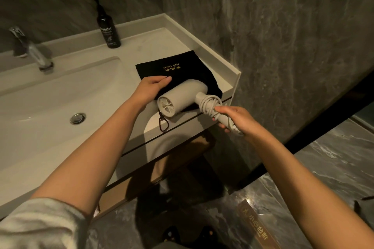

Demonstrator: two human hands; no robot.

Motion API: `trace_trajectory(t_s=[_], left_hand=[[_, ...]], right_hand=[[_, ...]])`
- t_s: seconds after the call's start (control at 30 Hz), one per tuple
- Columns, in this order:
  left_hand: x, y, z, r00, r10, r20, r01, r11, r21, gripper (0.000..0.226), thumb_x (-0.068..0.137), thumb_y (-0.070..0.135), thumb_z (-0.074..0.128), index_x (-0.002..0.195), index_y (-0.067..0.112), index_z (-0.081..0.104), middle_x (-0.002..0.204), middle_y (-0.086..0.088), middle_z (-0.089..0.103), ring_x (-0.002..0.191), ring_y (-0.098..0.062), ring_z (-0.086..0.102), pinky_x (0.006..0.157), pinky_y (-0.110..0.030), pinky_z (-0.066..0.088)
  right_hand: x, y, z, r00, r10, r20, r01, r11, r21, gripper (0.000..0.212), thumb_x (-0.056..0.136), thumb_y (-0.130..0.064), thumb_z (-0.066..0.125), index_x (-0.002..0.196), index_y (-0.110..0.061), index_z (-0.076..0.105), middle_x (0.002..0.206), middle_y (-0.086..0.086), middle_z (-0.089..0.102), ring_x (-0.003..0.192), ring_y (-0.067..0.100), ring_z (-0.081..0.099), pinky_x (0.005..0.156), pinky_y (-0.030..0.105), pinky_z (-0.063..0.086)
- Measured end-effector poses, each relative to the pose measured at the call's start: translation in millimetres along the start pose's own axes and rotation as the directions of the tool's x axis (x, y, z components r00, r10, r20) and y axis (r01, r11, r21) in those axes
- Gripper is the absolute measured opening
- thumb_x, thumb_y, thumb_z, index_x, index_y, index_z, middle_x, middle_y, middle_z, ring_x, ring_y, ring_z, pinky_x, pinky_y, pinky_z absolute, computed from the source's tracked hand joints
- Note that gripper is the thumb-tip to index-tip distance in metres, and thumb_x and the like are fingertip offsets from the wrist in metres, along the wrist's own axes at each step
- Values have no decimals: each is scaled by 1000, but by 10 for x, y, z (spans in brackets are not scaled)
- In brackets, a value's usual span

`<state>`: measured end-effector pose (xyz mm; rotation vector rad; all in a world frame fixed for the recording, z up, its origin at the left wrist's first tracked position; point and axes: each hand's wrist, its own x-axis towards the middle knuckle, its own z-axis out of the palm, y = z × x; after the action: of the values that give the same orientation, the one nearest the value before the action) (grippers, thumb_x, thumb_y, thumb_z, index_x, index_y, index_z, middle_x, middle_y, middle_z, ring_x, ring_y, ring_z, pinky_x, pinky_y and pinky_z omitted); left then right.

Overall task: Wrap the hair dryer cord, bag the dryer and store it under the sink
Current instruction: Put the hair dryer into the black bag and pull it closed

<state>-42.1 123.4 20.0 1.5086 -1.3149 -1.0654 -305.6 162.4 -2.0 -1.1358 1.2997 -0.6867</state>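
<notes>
A pale grey hair dryer [182, 99] hangs at the counter's front right edge, its rear grille facing me and its nose partly inside a black cloth bag [176, 70] with gold lettering. The cord [210, 105] is coiled around the handle. My right hand [234, 119] grips the handle and the coiled cord. My left hand [151, 87] pinches the near edge of the bag where the dryer enters. The bag's drawstring loop [163, 124] dangles over the counter front.
A white basin [50, 111] with a chrome faucet [34, 50] lies to the left. A dark pump bottle [108, 30] stands at the back of the counter [153, 46]. An open wooden shelf [182, 159] sits under the sink. Marble wall at right, marble floor below.
</notes>
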Motion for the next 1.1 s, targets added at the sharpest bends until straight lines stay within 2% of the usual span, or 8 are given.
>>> trace_trajectory(t_s=[0.1, 0.17, 0.3, 0.47, 0.57, 0.9, 1.0, 1.1], left_hand=[[-69, 29, 2, 999, 39, 4, -40, 999, 9, 31, 93, 21, 57, 119, 6, 64, 112, -4, 67, 92, -4, 62, 76, -6, 47], [-86, 53, 33, 997, 82, -12, -81, 997, 18, 31, 93, 19, 58, 120, 6, 64, 110, -1, 66, 90, 3, 60, 75, -2, 45], [-93, 97, 83, 989, 143, 28, -145, 987, 75, 32, 93, 19, 57, 122, 7, 63, 123, -7, 65, 112, -14, 60, 99, -23, 45], [-141, 77, 144, 985, 155, 69, -159, 986, 53, 22, 94, 17, 55, 112, 14, 67, 107, -2, 69, 99, -6, 63, 83, -10, 49], [-131, -7, 142, 989, 141, 48, -143, 989, 40, 19, 94, 18, 55, 107, 17, 69, 104, -3, 70, 102, -13, 65, 86, -21, 51], [-92, -119, 153, 994, 95, -50, -93, 995, 38, 27, 95, 21, 54, 115, 10, 67, 113, -8, 69, 107, -17, 63, 80, -13, 50], [-87, -127, 159, 994, 92, -54, -89, 995, 53, 28, 95, 22, 54, 116, 10, 67, 115, -8, 68, 109, -17, 63, 80, -15, 50], [-94, -131, 158, 995, 83, -51, -80, 995, 58, 29, 95, 22, 54, 117, 9, 66, 117, -9, 68, 111, -19, 62, 90, -24, 51]], right_hand=[[98, 4, 12, 994, 19, -112, -10, 997, 82, 49, 78, -40, 68, 104, 2, 66, 72, 13, 63, 52, 14, 55, 47, 24, 44], [149, -4, 77, 987, 15, -162, 0, 996, 94, 48, 77, -41, 69, 103, -1, 66, 70, 9, 64, 51, 13, 59, 48, 23, 46], [296, -48, 326, 972, -38, -233, 75, 986, 151, 43, 77, -35, 73, 108, -7, 63, 91, 10, 68, 69, 14, 65, 56, 20, 49], [582, -120, 649, 953, -56, -297, 109, 980, 164, 60, 71, -35, 78, 119, -5, 56, 108, 7, 63, 99, 19, 59, 82, 27, 44], [709, -122, 748, 957, -60, -285, 107, 983, 153, 76, 69, -36, 80, 131, -5, 47, 121, 6, 58, 113, 22, 56, 95, 30, 45], [617, 134, 725, 918, -334, -215, 243, 900, -362, 104, 65, -39, 82, 146, -6, 26, 149, 15, 31, 140, 30, 25, 114, 40, 27], [438, 327, 693, 799, -549, -243, 403, 790, -461, 101, 59, -36, 86, 140, -3, 35, 141, 18, 39, 131, 31, 37, 107, 38, 36], [360, 440, 669, 747, -614, -255, 442, 745, -500, 86, 61, -25, 86, 134, -5, 45, 130, 17, 47, 108, 26, 55, 89, 37, 51]])
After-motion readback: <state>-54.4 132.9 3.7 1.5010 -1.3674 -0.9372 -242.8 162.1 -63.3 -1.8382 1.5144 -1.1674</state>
